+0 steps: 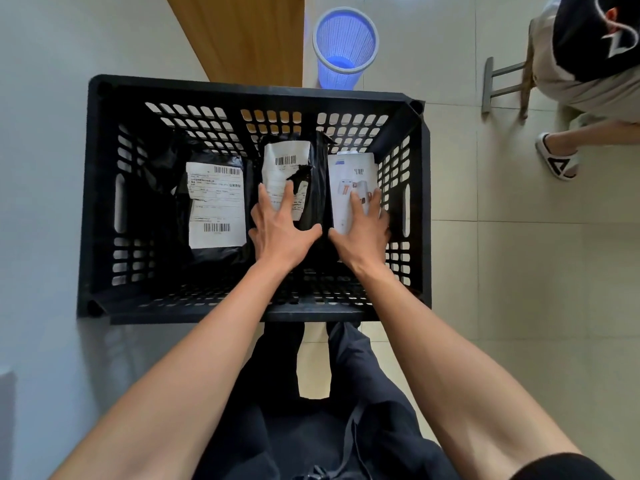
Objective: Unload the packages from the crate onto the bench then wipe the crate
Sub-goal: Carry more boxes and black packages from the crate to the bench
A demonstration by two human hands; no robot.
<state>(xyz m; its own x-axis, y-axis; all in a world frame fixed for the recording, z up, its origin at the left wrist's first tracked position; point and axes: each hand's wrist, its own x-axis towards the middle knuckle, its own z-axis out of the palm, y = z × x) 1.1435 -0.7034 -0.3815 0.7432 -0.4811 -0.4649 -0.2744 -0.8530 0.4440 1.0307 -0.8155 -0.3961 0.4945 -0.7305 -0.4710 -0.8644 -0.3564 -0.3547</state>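
Head view: tiled floor point(519, 271), pale tabletop point(41, 168) at left, blue bin point(345, 46) beyond, a second person seated top right. Black crate point(104, 202) sits partly on the tabletop edge, three packages inside. Left hand point(280, 223) lies flat, fingers spread, on the torn black mailer point(308, 181). Right hand point(367, 223) rests fingers spread on the white box point(349, 174). Large black mailer point(214, 202) lies untouched, well left. Step: unloading, just starting. Next likely needs each grip to curl round its package and lift out.
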